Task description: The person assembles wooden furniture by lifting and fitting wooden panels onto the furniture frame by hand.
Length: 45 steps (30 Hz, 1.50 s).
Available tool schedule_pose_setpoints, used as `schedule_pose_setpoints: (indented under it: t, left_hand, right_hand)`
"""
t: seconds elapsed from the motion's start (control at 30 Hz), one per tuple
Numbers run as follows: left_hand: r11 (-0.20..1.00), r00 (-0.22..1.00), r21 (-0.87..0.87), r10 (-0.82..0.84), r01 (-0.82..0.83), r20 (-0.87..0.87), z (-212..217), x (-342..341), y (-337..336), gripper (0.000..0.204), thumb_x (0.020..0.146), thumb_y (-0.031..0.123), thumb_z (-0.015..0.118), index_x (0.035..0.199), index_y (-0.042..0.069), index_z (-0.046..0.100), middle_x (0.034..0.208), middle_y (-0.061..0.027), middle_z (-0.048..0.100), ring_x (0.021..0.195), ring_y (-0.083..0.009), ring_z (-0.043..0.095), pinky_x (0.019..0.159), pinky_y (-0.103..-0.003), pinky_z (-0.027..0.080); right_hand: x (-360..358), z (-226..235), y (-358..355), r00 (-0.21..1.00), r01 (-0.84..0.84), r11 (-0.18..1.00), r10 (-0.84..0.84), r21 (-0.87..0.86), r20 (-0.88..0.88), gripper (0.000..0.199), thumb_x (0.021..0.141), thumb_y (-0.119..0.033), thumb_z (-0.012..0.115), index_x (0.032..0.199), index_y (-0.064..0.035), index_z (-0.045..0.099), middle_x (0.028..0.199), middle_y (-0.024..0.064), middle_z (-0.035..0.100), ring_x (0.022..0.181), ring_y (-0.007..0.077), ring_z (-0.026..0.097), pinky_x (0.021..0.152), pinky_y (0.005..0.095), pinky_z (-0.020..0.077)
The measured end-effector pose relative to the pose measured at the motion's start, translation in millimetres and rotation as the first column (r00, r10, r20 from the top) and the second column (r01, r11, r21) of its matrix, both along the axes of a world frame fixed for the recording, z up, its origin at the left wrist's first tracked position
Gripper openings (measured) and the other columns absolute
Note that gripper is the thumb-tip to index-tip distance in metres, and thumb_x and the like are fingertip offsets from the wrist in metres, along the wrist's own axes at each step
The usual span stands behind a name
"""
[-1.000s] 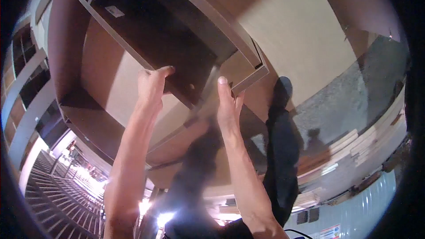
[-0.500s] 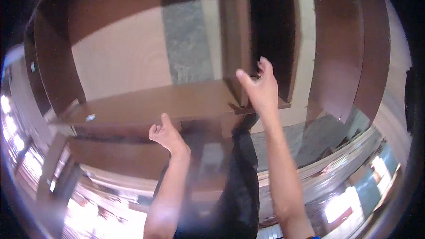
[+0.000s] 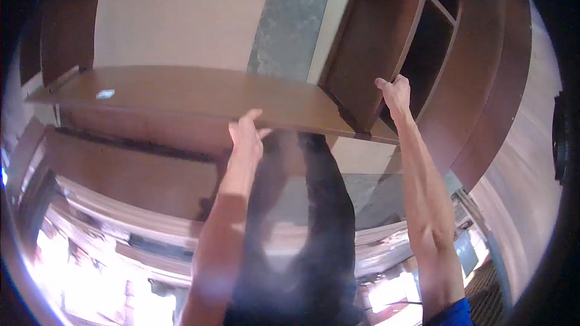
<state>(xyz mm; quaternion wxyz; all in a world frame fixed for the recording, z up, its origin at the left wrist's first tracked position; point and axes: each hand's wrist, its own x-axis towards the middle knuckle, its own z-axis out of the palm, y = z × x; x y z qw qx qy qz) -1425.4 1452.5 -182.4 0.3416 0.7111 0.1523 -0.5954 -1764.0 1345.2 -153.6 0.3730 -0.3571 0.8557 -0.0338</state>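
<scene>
At the lower edge of the view, two bare forearms rise from the person's body toward a large brown wooden cabinet (image 3: 374, 54) held overhead. The left hand (image 3: 244, 139) is raised with its fingers together and extended, pressed flat against the front edge and underside of a long brown board (image 3: 181, 99) that runs across the middle of the view; the hand is spread rather than closed around anything. A small pale sticker (image 3: 105, 93) lies on the board's surface toward its left end. The right hand (image 3: 396, 92), on a straighter arm, is curled over the lower edge of an upright side panel (image 3: 377, 36) of the same cabinet, where that panel meets the right end of the board; its fingers are bent in a grip on the wood. A blue sleeve (image 3: 450, 317) shows at the base of the right arm. Between the two arms a dark shadow of the person (image 3: 314, 229) falls on the surface behind. Beyond the board, the cabinet's open dark compartments (image 3: 435, 30) extend to the upper right. Farthest off are a plain cream wall (image 3: 175, 18) and a grey-green speckled panel (image 3: 287, 27).
</scene>
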Motion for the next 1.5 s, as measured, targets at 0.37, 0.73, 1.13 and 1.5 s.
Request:
schedule_pose_setpoints:
  t: [0.37,0.73,1.13,1.5]
  left_hand:
    - [0.792,0.794,-0.088,-0.591,0.605,0.145,-19,21,19,0.067,0.085,0.021,0.069,0.140,0.004,0.036,0.129,-0.0157,0.053,0.115,-0.0354,0.056,0.081,-0.050,0.058]
    - [0.948,0.957,-0.134,0.286,-0.290,-0.049,83,180,139,0.057,0.097,0.022,0.060,0.147,0.006,0.036,0.133,-0.0109,0.056,0.108,-0.0262,0.062,0.084,-0.041,0.055]
    - [0.872,0.953,0.394,0.224,-0.290,0.205,96,443,306,0.016,0.096,0.022,0.053,0.090,0.009,0.061,0.080,-0.0051,0.064,0.058,-0.0158,0.058,0.045,-0.030,0.044]
    - [0.941,0.923,-0.161,0.328,-0.299,0.202,74,748,-15,0.027,0.096,0.026,0.060,0.115,0.008,0.062,0.090,0.0006,0.064,0.072,-0.0077,0.058,0.054,-0.023,0.046]
  right_hand:
    - [-7,-26,15,0.996,-0.088,0.996,0.088,-0.020,0.009,0.038,0.080,-0.021,0.070,0.109,0.0039,0.065,0.099,0.0186,0.071,0.090,0.0313,0.066,0.084,0.0401,0.0495]
    - [34,23,58,0.952,-0.293,0.956,0.291,-0.013,-0.094,0.054,0.089,-0.026,0.061,0.127,0.0097,0.048,0.118,0.0281,0.061,0.108,0.0419,0.059,0.093,0.0450,0.0461]
    - [262,9,-5,-0.327,-0.910,-0.266,0.932,0.318,-0.154,0.017,0.080,-0.021,0.066,0.073,-0.0052,0.063,0.062,0.0075,0.060,0.054,0.0196,0.061,0.047,0.0349,0.0485]
    - [928,17,-161,0.663,-0.497,0.859,0.287,0.121,0.692,0.049,0.090,-0.058,0.060,0.098,-0.0094,0.059,0.067,0.0025,0.059,0.052,0.0081,0.048,0.047,0.0217,0.0322]
